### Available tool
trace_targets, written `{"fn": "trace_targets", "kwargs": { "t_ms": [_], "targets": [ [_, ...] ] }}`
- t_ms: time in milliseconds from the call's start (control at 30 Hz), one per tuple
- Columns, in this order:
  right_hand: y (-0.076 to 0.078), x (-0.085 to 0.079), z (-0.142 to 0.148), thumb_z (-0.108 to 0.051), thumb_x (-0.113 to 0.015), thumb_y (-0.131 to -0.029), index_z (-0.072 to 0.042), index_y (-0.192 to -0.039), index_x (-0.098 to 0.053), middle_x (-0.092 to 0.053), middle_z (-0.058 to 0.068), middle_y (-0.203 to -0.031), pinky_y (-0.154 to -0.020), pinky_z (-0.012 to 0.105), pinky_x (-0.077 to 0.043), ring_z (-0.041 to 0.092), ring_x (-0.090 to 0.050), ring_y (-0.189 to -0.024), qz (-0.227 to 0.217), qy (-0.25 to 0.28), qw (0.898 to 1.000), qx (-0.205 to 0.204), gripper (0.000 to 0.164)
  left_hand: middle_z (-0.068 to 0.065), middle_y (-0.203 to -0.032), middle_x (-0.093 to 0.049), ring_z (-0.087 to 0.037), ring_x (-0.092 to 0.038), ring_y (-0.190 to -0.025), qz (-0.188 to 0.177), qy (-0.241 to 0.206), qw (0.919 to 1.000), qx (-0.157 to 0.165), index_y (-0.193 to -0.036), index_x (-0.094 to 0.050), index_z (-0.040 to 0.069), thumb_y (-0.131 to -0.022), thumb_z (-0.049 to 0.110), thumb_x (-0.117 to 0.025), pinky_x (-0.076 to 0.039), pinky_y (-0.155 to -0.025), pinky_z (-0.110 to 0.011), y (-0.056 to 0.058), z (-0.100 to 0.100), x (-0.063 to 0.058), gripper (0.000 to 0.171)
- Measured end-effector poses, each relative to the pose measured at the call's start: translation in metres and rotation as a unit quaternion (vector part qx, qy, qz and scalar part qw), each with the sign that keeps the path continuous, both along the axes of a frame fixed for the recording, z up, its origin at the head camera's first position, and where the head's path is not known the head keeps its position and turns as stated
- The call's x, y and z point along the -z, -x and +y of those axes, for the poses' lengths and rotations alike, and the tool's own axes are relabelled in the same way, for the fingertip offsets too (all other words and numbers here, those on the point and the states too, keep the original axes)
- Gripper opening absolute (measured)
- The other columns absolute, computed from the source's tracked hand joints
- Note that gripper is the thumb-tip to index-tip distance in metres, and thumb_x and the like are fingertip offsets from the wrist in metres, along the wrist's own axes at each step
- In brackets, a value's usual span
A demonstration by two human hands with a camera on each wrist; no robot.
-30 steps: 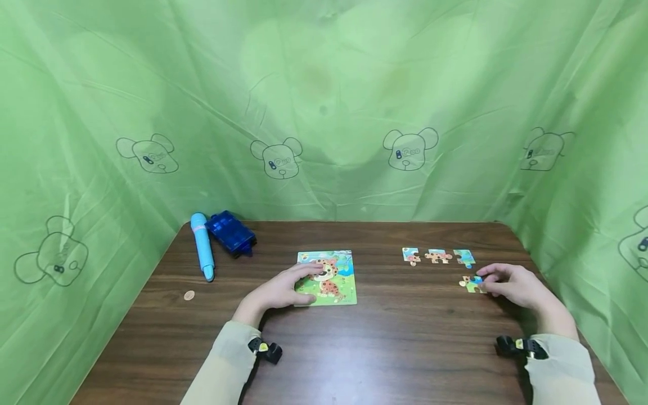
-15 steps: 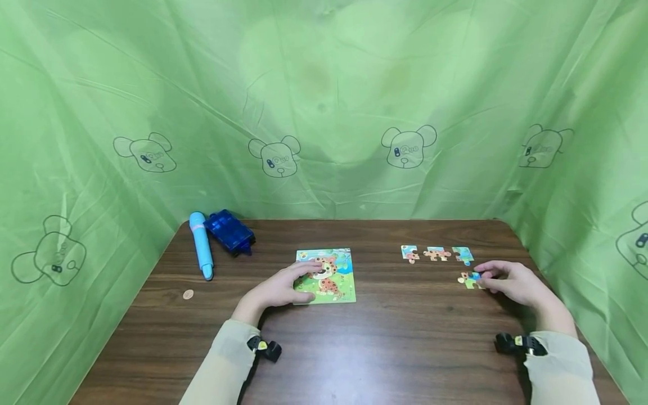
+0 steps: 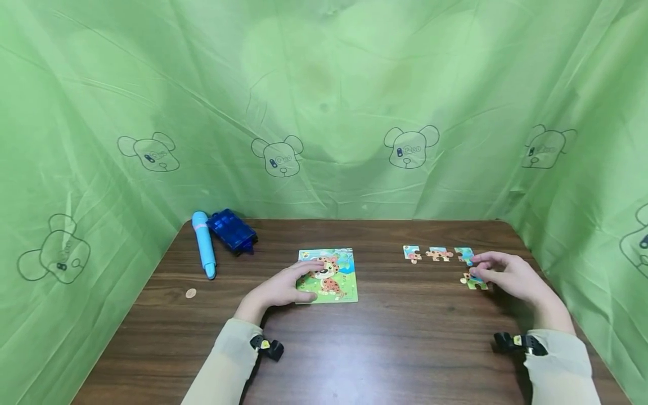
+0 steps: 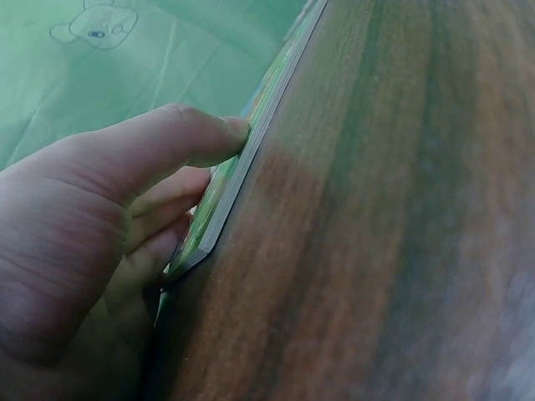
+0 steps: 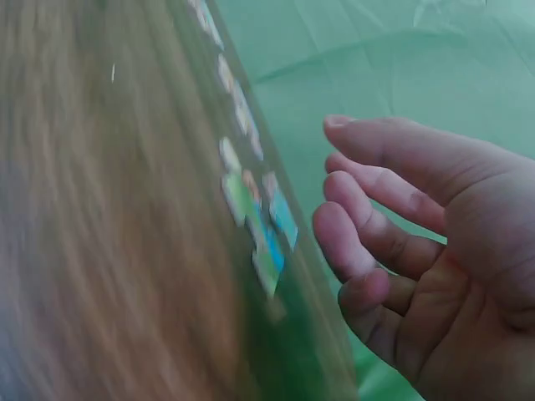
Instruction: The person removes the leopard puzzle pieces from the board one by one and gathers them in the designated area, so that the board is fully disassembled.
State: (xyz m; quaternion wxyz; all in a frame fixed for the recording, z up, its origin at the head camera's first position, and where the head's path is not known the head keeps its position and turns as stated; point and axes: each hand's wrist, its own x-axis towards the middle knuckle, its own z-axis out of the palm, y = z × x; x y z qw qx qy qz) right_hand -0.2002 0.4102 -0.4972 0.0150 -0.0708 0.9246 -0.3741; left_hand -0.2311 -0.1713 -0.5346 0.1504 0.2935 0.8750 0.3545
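Observation:
My left hand (image 3: 282,287) rests on the left side of a square puzzle board (image 3: 336,292) printed with a spotted leopard cub. In the left wrist view, the thumb (image 4: 180,134) touches the board near its edge. Over to the right, my right hand (image 3: 513,277) hovers with bent, loose fingers and holds nothing. Beneath its fingertips lies a green-and-blue jigsaw piece (image 3: 476,285), partly hidden in the head view. Just behind that is a blue-green jigsaw piece (image 3: 463,253). Two more pieces, one orange-spotted (image 3: 439,254) and one with a light blue corner (image 3: 411,251), complete the row.
A light blue microphone-shaped object (image 3: 205,244) and a translucent dark blue case (image 3: 233,232) lie at the back left of the wooden table (image 3: 395,349). A small round disc (image 3: 190,293) lies nearer. Green cloth (image 3: 324,112) encloses the back and sides.
My right hand has let go of the green-and-blue jigsaw piece and moved slightly back, toward the row of pieces. The left hand has stayed on the puzzle board.

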Motion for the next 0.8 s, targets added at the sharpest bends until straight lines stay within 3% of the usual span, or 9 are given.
{"fn": "trace_targets", "kwargs": {
  "t_ms": [133,300,433,600,800],
  "targets": [
    [0.002,-0.009,-0.019,-0.027,-0.081,-0.102,-0.003,-0.128,-0.075,-0.077,0.003,-0.099,-0.071,0.024,-0.051,0.007,-0.068,-0.083,0.026,0.014,1.000,-0.004,0.036,-0.003,-0.176,-0.036,-0.033,-0.029,-0.164,0.002,0.011,0.9998,-0.014,-0.169,-0.045,0.024,-0.093,0.040,-0.084,-0.033,-0.127,-0.060,0.000,0.000,0.000,0.087],
    [0.003,-0.021,-0.049,-0.025,-0.077,-0.105,-0.002,-0.129,-0.074,-0.075,0.010,-0.097,-0.065,0.028,-0.054,0.019,-0.070,-0.080,0.026,0.056,0.998,-0.014,0.033,-0.004,-0.180,-0.028,-0.039,-0.013,-0.167,0.006,0.021,0.9990,-0.039,-0.170,-0.040,0.016,-0.091,0.047,-0.087,-0.022,-0.130,-0.064,-0.001,-0.001,-0.003,0.097],
    [0.003,-0.032,-0.080,-0.023,-0.077,-0.105,-0.003,-0.127,-0.075,-0.075,0.013,-0.096,-0.061,0.029,-0.052,0.021,-0.069,-0.079,0.029,0.079,0.996,-0.020,0.030,-0.003,-0.182,-0.022,-0.031,-0.012,-0.169,0.009,0.033,0.9980,-0.052,-0.172,-0.035,0.011,-0.090,0.052,-0.087,-0.025,-0.131,-0.059,-0.001,-0.002,-0.005,0.105],
    [0.005,-0.042,-0.125,-0.020,-0.081,-0.102,-0.004,-0.122,-0.076,-0.075,0.010,-0.094,-0.066,0.027,-0.055,0.017,-0.070,-0.078,0.037,0.095,0.994,-0.049,0.026,-0.002,-0.183,-0.016,-0.024,-0.013,-0.168,-0.004,0.040,0.9972,-0.062,-0.175,-0.025,0.013,-0.090,0.052,-0.087,-0.026,-0.131,-0.053,-0.001,-0.004,-0.005,0.113],
    [0.010,-0.045,-0.182,-0.023,-0.083,-0.100,-0.009,-0.120,-0.078,-0.073,0.003,-0.094,-0.071,0.028,-0.054,0.019,-0.067,-0.082,0.032,0.098,0.991,-0.080,0.025,-0.002,-0.182,-0.021,-0.028,-0.019,-0.167,0.001,0.032,0.9977,-0.059,-0.175,-0.028,0.014,-0.090,0.052,-0.087,-0.028,-0.131,-0.056,-0.001,-0.005,-0.002,0.110]
  ]
}}
